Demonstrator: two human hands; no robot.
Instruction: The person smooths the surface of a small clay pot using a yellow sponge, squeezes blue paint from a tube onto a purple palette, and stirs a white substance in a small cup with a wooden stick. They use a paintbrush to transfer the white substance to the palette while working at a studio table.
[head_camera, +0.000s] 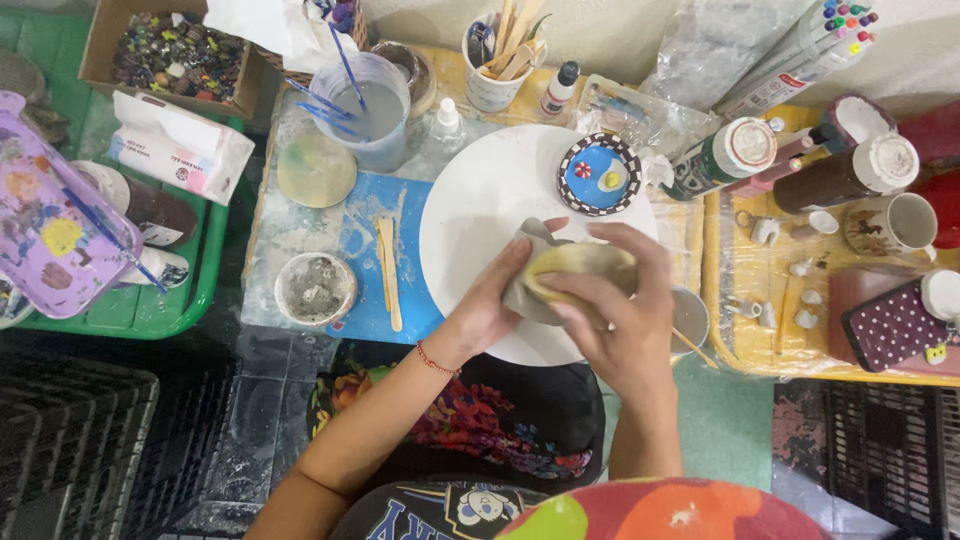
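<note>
Both of your hands are closed on one thing — a small, pale clay piece with a yellowish face, held above the near edge of the round white board. Your left hand cups it from below and from the left, thumb up along its edge, and seems to hold a grey cloth or sponge against its underside; which of the two it is, you cannot tell from here. Your right hand grips the piece from the right, fingers curled over its top rim.

Step in hand, as a judgement: wiping or smoothing the surface of the piece while it is turned between the hands.

Nearby: a finished small round dish, blue inside with a chequered rim, sits on the far side of the board, apart from your hands. A water jug with blue brushes stands further left; a wooden modelling stick lies on the blue mat.

Next move calls for — a light, even grip, since the wall looks thin, a slow turn of the piece under the fingers, and clearance from the painted dish.
</note>
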